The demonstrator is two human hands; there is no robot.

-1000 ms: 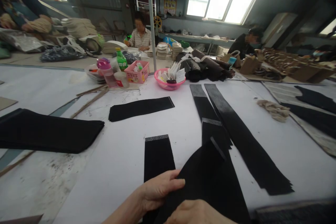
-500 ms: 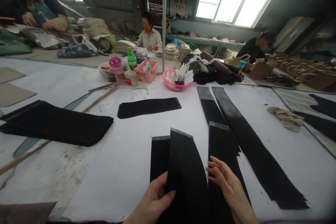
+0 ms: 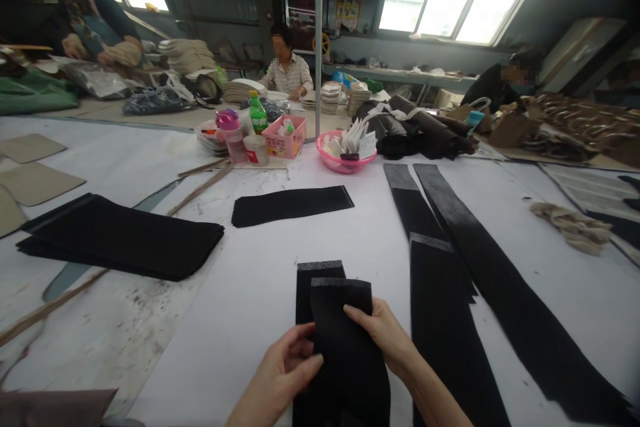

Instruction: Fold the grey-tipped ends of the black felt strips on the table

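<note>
A black fabric strip with a grey band along its top edge is held up in front of me. My left hand grips its left edge, thumb in front and fingers partly behind. Near the upper right corner, my right hand pinches the same strip, its thumb on the front face; the other fingers are mostly hidden behind. Underneath lies another black strip with a grey end, partly covered. To the right, an overlapping black piece and a long black strip stack rest on the white table.
Left on the table are a large black stack and a smaller black stack. Behind stand a pink basin, a pink box and a green bottle. A crumpled glove lies right. Several people work beyond.
My right hand has moved left from beside the strip and now grips its upper right corner. The strip's top has come lower and tilted. The view has shifted slightly.
</note>
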